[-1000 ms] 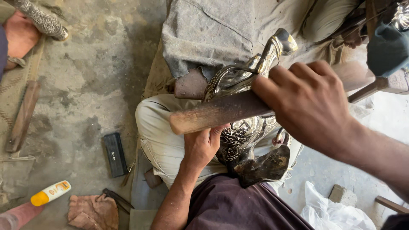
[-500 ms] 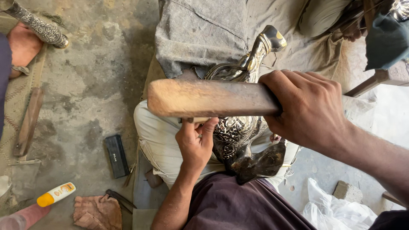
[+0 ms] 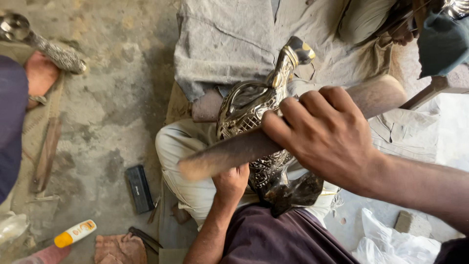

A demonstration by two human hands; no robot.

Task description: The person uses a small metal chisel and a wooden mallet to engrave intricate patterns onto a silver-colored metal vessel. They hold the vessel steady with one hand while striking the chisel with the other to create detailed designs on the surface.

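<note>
Rough grey concrete floor (image 3: 112,73) below, stained and dusty; person sits with legs in pale trousers (image 3: 183,161). Ornate embossed silver metal vessel with a slim neck (image 3: 254,110) lies tilted across the lap, neck pointing up-frame toward a grey cloth (image 3: 224,44), dark base near the maroon shirt (image 3: 273,239). Right hand (image 3: 327,137) is clamped round a thick brown wooden stick (image 3: 220,159), which crosses over the vessel's body, blurred at its free end. Left hand (image 3: 232,181) is closed against the vessel's underside, fingers mostly hidden, so grip detail can't be confirmed. On the floor to the left: small black rectangular block (image 3: 138,188), white tube with orange cap (image 3: 73,233), long wooden-handled tool (image 3: 46,154). Another person's hand (image 3: 39,73) at the left edge touches a second embossed metal piece (image 3: 46,46).
</note>
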